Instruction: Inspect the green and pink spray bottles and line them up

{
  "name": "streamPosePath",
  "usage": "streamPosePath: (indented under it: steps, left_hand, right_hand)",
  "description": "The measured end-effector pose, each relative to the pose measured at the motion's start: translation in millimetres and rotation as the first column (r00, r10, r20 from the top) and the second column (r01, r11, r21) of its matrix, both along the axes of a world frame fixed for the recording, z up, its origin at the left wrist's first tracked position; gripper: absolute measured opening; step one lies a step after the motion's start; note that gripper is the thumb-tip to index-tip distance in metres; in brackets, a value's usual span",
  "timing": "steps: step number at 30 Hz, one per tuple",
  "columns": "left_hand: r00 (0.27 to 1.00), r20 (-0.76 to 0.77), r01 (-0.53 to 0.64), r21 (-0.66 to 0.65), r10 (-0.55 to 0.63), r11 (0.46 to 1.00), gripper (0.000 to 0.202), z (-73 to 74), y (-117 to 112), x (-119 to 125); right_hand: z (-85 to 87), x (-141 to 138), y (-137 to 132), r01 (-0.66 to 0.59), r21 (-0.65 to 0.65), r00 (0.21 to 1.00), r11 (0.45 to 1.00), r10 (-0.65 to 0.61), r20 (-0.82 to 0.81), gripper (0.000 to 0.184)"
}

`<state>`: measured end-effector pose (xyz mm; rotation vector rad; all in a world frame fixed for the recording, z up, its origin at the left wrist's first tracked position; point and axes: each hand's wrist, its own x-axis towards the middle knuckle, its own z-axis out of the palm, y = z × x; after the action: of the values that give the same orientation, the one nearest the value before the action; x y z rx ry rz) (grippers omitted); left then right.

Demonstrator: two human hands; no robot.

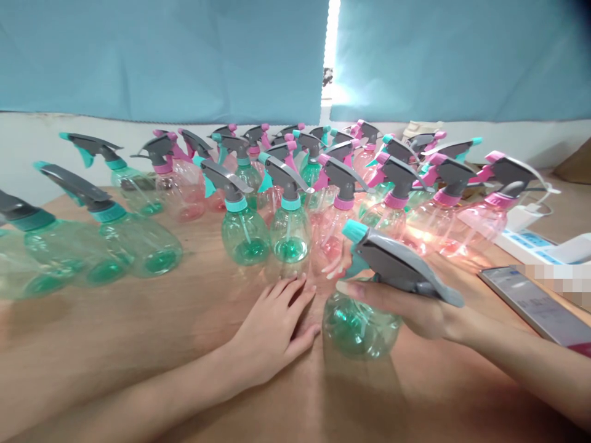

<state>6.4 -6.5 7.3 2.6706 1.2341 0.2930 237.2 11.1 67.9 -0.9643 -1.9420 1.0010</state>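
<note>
Much of the back row is hard to make out: pink and teal spray heads (pixel 281 151) overlap so closely that we cannot count the bottles under them. At our far left, one bottle (pixel 50 252) has its grey head cut off by the frame. On the right, the phone (pixel 535 304) runs to the picture's edge, its screen too blurred to read, beside a power strip (pixel 530 243) partly behind a blocky patch.

Our right hand (pixel 415 311) grasps a green spray bottle (pixel 364 338) around its neck, thumb towards us; the other fingers are partly hidden behind the teal trigger. The bottle is tilted, right of centre, in front of the rows, and we cannot tell whether its base touches the table (pixel 194 332). Just past those fingers, a pink bottle (pixel 339 212) is partly covered.

Our left hand (pixel 279 326) lies palm down on the wood, released, fingers slightly spread, their tips near a standing green bottle (pixel 290 231).

Wood stretches leftward from that forearm to the leaning-looking green bottles, leaving room there; to the right, the phone and strip narrow the space. The table's back left edge shows below blue curtains (pixel 161 61).
</note>
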Motion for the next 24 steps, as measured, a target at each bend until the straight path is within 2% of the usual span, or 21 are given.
streamPosePath:
  steps: [6, 14, 21, 24]
  left_hand:
    - [1.0, 0.008, 0.002, -0.008, -0.002, 1.0, 0.046, -1.2, -1, -1]
    - [1.0, 0.007, -0.001, -0.019, 0.001, 1.0, 0.045, -4.1, 0, -2]
    - [1.0, 0.022, 0.002, -0.013, -0.002, 1.0, 0.046, -4.8, 0, -1]
    - [1.0, 0.027, 0.0, -0.023, 0.0, 1.0, 0.042, -3.4, 0, -1]
  right_hand:
    - [-2.7, -1, 0, -0.027, -0.06, 1.0, 0.998, 0.026, -0.013, 0.01]
    - [-2.9, -13, 3, -0.195, -0.061, 0.967, 0.979, 0.182, -0.178, 0.017]
    - [-4.2, -19, 3, -0.115, 0.031, 0.97, 0.993, 0.119, -0.21, 0.018]
    - [-4.7, -20, 3, -0.103, 0.022, 0.969, 0.994, 0.105, -0.222, 0.029]
